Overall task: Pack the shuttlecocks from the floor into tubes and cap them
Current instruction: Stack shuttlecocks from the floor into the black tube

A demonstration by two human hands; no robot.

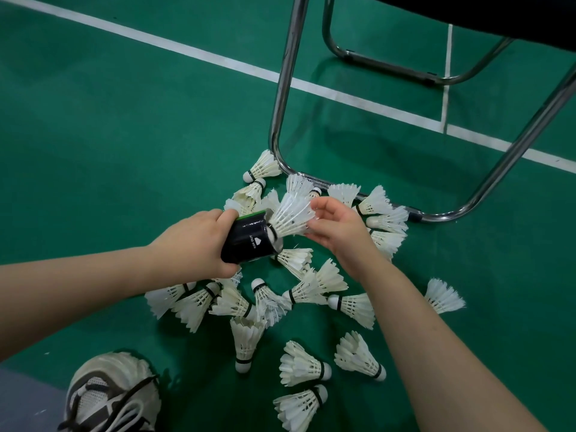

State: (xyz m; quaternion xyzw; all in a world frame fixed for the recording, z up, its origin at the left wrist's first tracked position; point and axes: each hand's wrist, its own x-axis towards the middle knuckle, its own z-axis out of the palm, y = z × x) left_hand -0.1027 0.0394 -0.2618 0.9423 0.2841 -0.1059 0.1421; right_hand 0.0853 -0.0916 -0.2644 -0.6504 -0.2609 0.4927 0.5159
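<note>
Head view: mid-loading; left hand [199,241] clenched round tube [249,241], right hand [338,227] fingers [322,205] pinching shuttlecock [291,218] skirt at tube mouth; next, probably pushing it cork-first deeper, gently

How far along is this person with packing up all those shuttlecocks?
Done: nothing capped shows, and what the dark tube already holds is hidden. In hand: the left hand grips that tube; the right hand pinches a shuttlecock by its feathers, cork end at the tube's mouth. Left: many loose shuttlecocks lie on the green floor, and capping.
</note>
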